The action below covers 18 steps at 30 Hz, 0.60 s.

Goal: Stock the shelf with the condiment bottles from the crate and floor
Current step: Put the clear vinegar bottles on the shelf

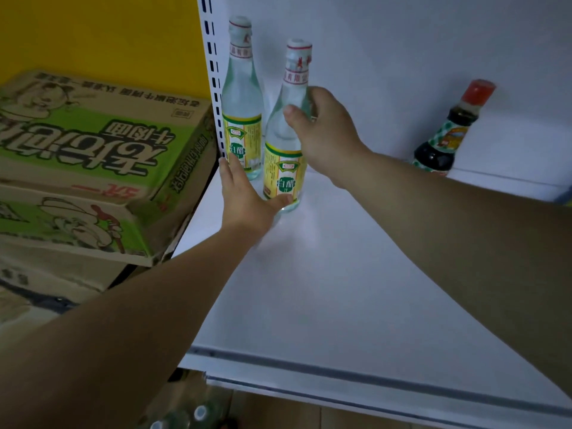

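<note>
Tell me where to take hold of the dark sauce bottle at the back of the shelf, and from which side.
Probably round the narrow neck under the red cap, coming from the front: the dark bottle stands close to the back wall, with open shelf before it.

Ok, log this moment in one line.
right hand: grips front white vinegar bottle at shoulder | left hand: thumb on its base | rear white vinegar bottle: upright in shelf corner | dark sauce bottle: back right

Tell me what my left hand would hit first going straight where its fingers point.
Your left hand would meet the rear bottle first; fingertips look almost on it, depth unclear.
</note>
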Tool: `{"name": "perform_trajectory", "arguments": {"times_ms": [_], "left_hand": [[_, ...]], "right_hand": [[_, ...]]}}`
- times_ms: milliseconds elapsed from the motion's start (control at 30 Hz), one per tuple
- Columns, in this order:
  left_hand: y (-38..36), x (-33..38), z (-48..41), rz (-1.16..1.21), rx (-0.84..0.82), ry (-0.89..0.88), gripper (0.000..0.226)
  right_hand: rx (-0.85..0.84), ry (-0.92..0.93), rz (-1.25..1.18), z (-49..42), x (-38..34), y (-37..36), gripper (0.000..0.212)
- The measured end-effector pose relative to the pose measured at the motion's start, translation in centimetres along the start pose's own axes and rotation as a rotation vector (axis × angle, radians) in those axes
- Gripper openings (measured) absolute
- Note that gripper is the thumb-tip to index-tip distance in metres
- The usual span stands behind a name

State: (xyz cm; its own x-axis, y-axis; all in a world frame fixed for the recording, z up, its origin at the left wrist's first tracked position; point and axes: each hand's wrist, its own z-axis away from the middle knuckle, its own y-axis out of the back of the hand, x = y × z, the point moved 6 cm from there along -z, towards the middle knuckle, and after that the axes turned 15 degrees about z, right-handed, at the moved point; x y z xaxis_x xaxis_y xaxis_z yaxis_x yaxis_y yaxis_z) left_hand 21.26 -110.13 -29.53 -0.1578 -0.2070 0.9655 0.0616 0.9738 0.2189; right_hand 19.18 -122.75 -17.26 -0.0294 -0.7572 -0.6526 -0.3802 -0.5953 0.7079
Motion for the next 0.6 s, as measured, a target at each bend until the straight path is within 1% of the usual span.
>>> {"name": "perform_trajectory", "arguments": {"times_ms": [233,333,433,600], "left_hand": [[-0.4,-1.0,-3.2,0.041,0.059,-0.013,0.111],[-0.2,-1.1,-4.0,0.083,0.13,-0.052,0.109],[-0.1,-0.8,-4.4,0.075,0.19,-0.069,0.114],[-0.4,-0.9,-4.9,0.035,0.214,-0.076,0.118]], "right_hand": [[0.055,0.007,0.006,-3.0,0.0,-1.3,0.032],[0.079,0.012,0.011,-3.9,0.0,-1.7,0.032],[0.094,0.01,0.004,-4.5,0.2,-1.9,0.033],[0.114,-0.001,0.01,-5.2,0.5,-2.0,0.035]]}}
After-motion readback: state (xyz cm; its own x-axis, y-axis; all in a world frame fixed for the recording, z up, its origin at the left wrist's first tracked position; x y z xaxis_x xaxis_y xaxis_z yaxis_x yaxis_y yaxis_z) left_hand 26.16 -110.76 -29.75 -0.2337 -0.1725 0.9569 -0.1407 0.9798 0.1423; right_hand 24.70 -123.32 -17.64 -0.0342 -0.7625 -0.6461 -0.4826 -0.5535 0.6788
